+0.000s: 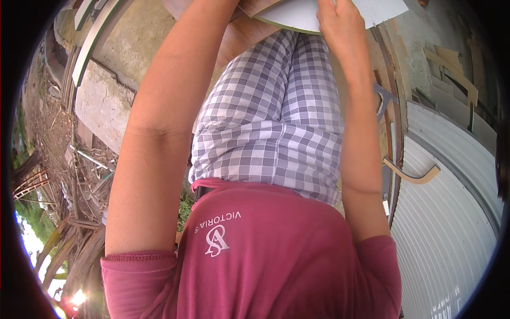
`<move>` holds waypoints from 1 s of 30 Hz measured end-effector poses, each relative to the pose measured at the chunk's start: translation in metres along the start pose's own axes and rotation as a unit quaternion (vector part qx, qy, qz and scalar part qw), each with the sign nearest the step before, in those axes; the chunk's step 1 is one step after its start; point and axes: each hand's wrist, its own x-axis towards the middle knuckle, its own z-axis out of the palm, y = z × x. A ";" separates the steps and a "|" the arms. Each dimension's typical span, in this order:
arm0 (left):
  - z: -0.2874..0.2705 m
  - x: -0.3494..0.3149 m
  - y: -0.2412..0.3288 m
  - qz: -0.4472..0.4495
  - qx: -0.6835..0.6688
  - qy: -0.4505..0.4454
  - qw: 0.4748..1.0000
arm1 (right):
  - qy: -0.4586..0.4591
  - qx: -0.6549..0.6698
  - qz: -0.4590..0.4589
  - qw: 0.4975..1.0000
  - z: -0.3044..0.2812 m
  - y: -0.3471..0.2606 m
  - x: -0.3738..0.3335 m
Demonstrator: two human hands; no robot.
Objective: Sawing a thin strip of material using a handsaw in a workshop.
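My right hand [341, 24] is at the top edge, over a white panel [295, 15] with a curved, greenish rim. Its fingers look curled in against the panel. Whether something thin is between them is hidden, as the fingertips run off the top of the picture. My left forearm [180, 58] reaches up past the top edge, so the left hand is out of sight. Beside the white panel lies a brown wood-grain board [239, 42], with the corner of another brown piece [258, 5] over it. Both boards are just beyond my knees in checked trousers [265, 117].
On the right are a corrugated whitish sheet [451, 212], a curved wooden offcut [422, 176], a blue-grey bracket-like piece [385, 100] and several board scraps [451, 72]. Pale strips [98, 42] stand at upper left, near a concrete slab [103, 101]. Dry branches and debris [79, 181] lie left.
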 end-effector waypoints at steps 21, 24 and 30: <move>-0.006 -0.002 -0.004 0.016 0.006 -0.025 1.000 | -0.009 0.101 -0.099 0.990 0.004 0.009 -0.001; -0.009 -0.002 -0.004 0.032 0.006 -0.020 0.999 | -0.033 -0.057 0.026 0.997 -0.005 0.004 -0.056; -0.007 -0.004 -0.002 0.030 -0.019 0.003 0.999 | 0.001 -0.021 0.001 1.000 -0.015 0.006 -0.074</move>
